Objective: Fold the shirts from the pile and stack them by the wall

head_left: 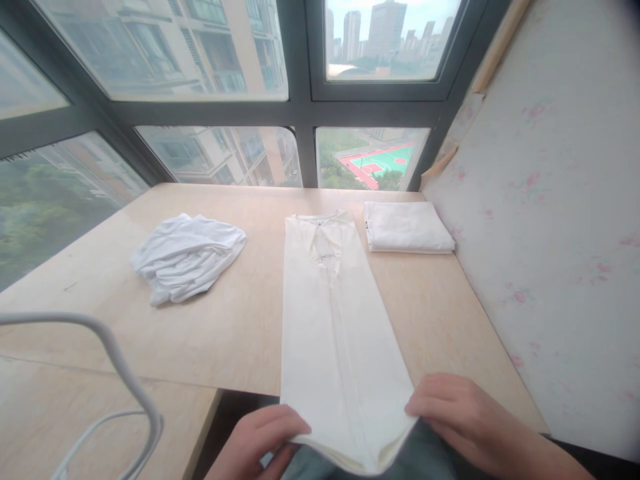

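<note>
A white shirt (pixel 325 333), its sides folded in to a long strip, lies on the wooden board with its neckline at the far end. Its near end hangs over the board's front edge and sags between my hands. My left hand (pixel 267 437) pinches the near left corner, thumb below and fingers on top. The near right corner is gripped by my right hand (pixel 450 410). Parts of both thumbs are hidden.
A crumpled white cloth (pixel 187 257) lies at the left of the wooden board (pixel 235 333). Folded white cloth (pixel 407 227) rests at the back right, beside the flowered wall (pixel 545 220). A white cable or tube (pixel 120 367) curves across the near left. Windows (pixel 300 113) stand behind.
</note>
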Demonstrator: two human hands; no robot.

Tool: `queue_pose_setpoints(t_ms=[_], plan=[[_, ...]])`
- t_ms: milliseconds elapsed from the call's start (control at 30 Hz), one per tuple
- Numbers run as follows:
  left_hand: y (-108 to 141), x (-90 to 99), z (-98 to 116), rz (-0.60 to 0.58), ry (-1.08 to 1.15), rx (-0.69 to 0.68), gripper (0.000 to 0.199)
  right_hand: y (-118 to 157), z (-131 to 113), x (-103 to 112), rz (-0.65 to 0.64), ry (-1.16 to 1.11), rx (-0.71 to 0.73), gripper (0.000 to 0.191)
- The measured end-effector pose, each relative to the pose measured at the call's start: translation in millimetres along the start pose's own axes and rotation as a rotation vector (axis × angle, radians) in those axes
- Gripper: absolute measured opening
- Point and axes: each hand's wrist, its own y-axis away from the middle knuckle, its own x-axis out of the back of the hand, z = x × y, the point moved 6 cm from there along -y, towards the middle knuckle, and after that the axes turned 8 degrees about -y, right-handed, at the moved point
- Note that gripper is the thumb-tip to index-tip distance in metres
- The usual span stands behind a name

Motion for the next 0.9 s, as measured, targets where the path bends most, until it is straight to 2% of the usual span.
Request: queue_pose_setpoints(t_ms=[67, 133, 167, 200, 300, 400, 567, 700, 800, 900], plan=[[-24.1, 13.9, -30.5, 0.122, 0.023, 0.115, 0.019, -25.3, 23.1, 15.8, 0.071, 0.007, -0.010, 0.026], [-59.6, 31.3, -71.0, 0.274, 0.000, 0.236, 0.018, -60.4, 54.1, 31.0, 0.152, -0.006, -0.059, 0.023], [-80.0, 38.2, -93.3, 0.306, -0.010, 0.310, 0.021, -79.7, 71.3, 38.5, 0.199, -0.028, -0.116, 0.020], [-101.0, 43.1, -115.3, 0.298, -0.022, 0.382, 0.024, -98.6, 87.8, 45.9, 0.255, -0.044, -0.182, 0.020], [-154.7, 56.2, -163.7, 0.297, -0.064, 0.449, 0.025, -148.3, 121.1, 58.8, 0.343, -0.038, -0.249, 0.033], [-176.2, 59.8, -193.1, 0.315, -0.136, 0.511, 0.022, -176.2, 147.7, 59.1, 0.392, -0.035, -0.280, 0.036], [-167.7, 50.5, -211.7, 0.313, -0.222, 0.551, 0.027, -183.9, 197.2, 42.3, 0.451, -0.063, -0.361, 0.029], [-163.9, 50.2, -215.1, 0.314, -0.292, 0.577, 0.030, -180.5, 221.3, 33.8, 0.514, -0.051, -0.409, 0.038], [-167.9, 51.7, -203.1, 0.348, -0.389, 0.568, 0.036, -180.3, 217.3, 32.6, 0.575, 0.001, -0.396, 0.041], [-176.4, 38.3, -173.4, 0.369, -0.489, 0.467, 0.042, -185.1, 190.6, 21.9, 0.567, 0.147, -0.268, 0.044]])
